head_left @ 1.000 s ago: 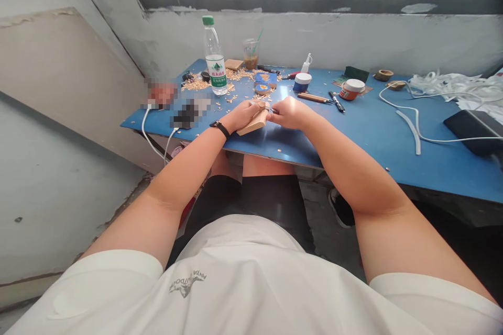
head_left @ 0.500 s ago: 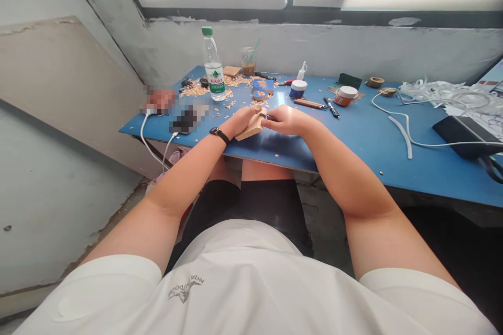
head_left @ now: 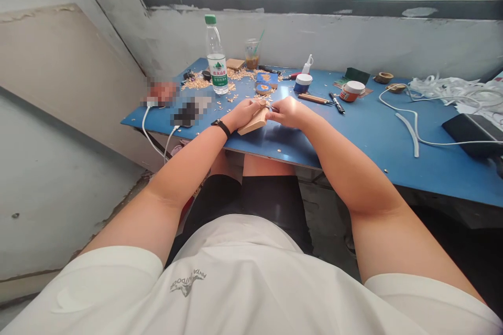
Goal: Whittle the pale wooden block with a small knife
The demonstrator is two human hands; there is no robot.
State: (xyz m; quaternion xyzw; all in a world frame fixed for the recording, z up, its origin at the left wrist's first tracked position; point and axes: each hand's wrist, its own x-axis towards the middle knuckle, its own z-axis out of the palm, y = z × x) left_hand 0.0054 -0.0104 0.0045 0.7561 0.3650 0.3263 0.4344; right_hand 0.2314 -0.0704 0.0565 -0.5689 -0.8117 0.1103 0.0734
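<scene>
Two bare hands meet at the near edge of the blue table (head_left: 361,141): left hand (head_left: 247,111) clamped on the wood block (head_left: 253,124), right hand (head_left: 290,111) closed around a slim tool (head_left: 274,110), tip by the block's upper end. Most of the tool is covered by fingers, type unclear. Block is pale, bare wood, thick, held tilted over the table edge area; lower end shows a flat face and straight edges, upper end is darker and looks shaped, partly covered by the fingers. Can't tell if it touches the tabletop. Black watch (head_left: 222,127) on left wrist. Just beyond the hands: round painted piece (head_left: 263,88), blue and orange, with blue painted block (head_left: 266,78) behind it. Wood chips (head_left: 196,82) scattered around, heaviest far left. Water bottle (head_left: 218,70) stands upright beyond the left hand, plastic cup (head_left: 252,55) further back. Past the right hand: blue jar (head_left: 303,84), wooden-handled tools (head_left: 314,98), black pen (head_left: 337,104), orange jar (head_left: 352,92). White cable (head_left: 417,123) loops across the right side to black case (head_left: 471,135), well apart from the hands.
</scene>
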